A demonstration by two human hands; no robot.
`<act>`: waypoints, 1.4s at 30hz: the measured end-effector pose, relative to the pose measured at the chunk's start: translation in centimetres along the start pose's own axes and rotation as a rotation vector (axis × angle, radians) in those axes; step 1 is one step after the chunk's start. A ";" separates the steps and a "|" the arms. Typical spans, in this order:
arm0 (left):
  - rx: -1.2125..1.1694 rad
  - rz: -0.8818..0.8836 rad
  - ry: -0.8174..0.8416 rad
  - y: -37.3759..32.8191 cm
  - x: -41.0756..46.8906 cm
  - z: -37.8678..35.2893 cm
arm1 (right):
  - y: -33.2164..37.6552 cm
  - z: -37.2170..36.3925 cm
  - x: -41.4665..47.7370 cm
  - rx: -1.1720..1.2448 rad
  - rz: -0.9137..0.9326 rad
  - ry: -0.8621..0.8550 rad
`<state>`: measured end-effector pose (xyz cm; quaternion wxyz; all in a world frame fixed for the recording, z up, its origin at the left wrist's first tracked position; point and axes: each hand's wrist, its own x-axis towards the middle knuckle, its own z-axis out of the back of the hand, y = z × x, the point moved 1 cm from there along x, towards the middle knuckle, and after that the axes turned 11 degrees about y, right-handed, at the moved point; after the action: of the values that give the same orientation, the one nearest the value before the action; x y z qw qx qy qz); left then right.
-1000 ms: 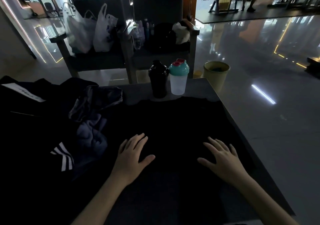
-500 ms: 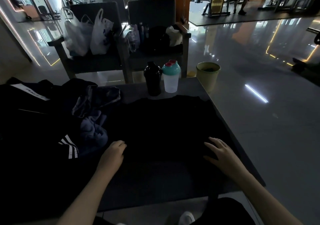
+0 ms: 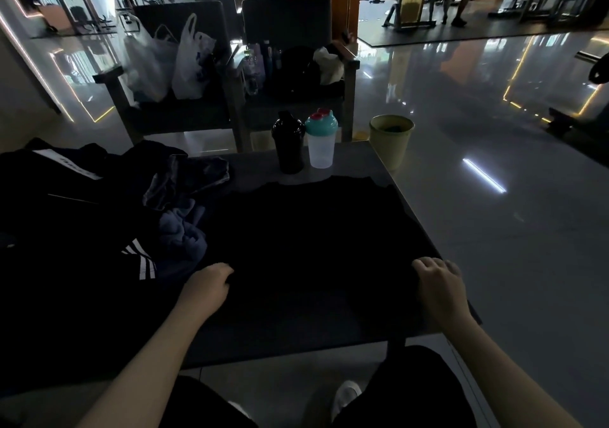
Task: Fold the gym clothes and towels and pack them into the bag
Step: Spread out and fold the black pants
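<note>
Two hands, both curled, at opposite edges of the black garment (image 3: 313,229) spread flat across the middle of the frame on the dark table (image 3: 253,167).

Left hand (image 3: 206,284), lower centre-left: knuckles up, fingers bent under, gripping the garment's left edge. Right hand (image 3: 440,284), lower centre-right: fingers hooked down over the garment's right edge, right at the table's border, gripping it there.

Just left of the left hand, a crumpled blue towel (image 3: 183,233) beside a dark striped garment (image 3: 140,262), both part of a heap filling the left of the frame. Above the towel, a shiny grey garment (image 3: 184,177).

Writing and marks:
- White strip label (image 3: 67,165) on the black heap, left centre, with lettering too blurred to read.
- Three white stripes on the striped garment.
- Blue print on a white plastic bag (image 3: 191,61), upper left on a chair, unreadable.

Beyond the garment's far edge, upper centre, a black shaker bottle (image 3: 288,144) touching or just beside a clear shaker bottle (image 3: 321,140) with a teal lid.

Against one second earlier: then both hands flat on the garment, fingers spread, closer together. Half a second earlier: left already curled, right still spread. Now both closed and set wider apart. Garment, bottles and heap in the same places on the table.
</note>
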<state>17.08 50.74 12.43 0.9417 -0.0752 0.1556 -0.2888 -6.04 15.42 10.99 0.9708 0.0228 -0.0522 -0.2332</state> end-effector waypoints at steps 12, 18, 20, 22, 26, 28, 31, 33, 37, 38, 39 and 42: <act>-0.156 -0.009 -0.005 -0.4 -2.5 0.1 | -2.7 0.1 -0.9 0.418 -0.074 -0.017; -0.374 0.027 -0.015 -0.5 -2.1 3.2 | -3.1 3.2 0.1 0.839 -0.293 -0.095; -0.510 0.060 -0.089 -0.7 -1.7 4.3 | -2.9 4.2 1.0 0.916 -0.314 -0.154; -0.638 0.100 -0.143 -1.1 -0.9 5.4 | -2.6 4.9 2.3 0.959 -0.339 -0.201; -0.747 0.177 -0.216 -2.0 1.8 7.0 | -1.9 6.0 5.7 0.986 -0.407 -0.286; -0.759 0.224 -0.229 -2.3 3.4 7.7 | -1.5 6.4 7.7 0.967 -0.434 -0.305; -0.750 0.295 -0.227 -2.3 6.1 8.4 | -1.1 6.6 10.8 0.944 -0.445 -0.322; -0.715 0.337 -0.235 -2.1 7.9 8.6 | -0.9 6.2 12.9 0.927 -0.428 -0.312; -0.595 0.388 -0.262 -2.0 11.2 8.3 | -0.6 4.5 16.6 0.856 -0.412 -0.276; -0.563 0.396 -0.272 -1.8 11.9 8.1 | -0.6 3.9 17.5 0.840 -0.410 -0.268; -0.537 0.399 -0.283 -1.7 12.5 7.9 | -0.6 3.3 18.2 0.829 -0.412 -0.260; -0.478 0.408 -0.286 -1.2 14.4 7.2 | -0.8 1.5 20.0 0.805 -0.436 -0.228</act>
<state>30.18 42.01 15.85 0.9481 -0.3006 0.0970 -0.0364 11.13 5.54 14.21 0.8010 0.3821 -0.2390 -0.3940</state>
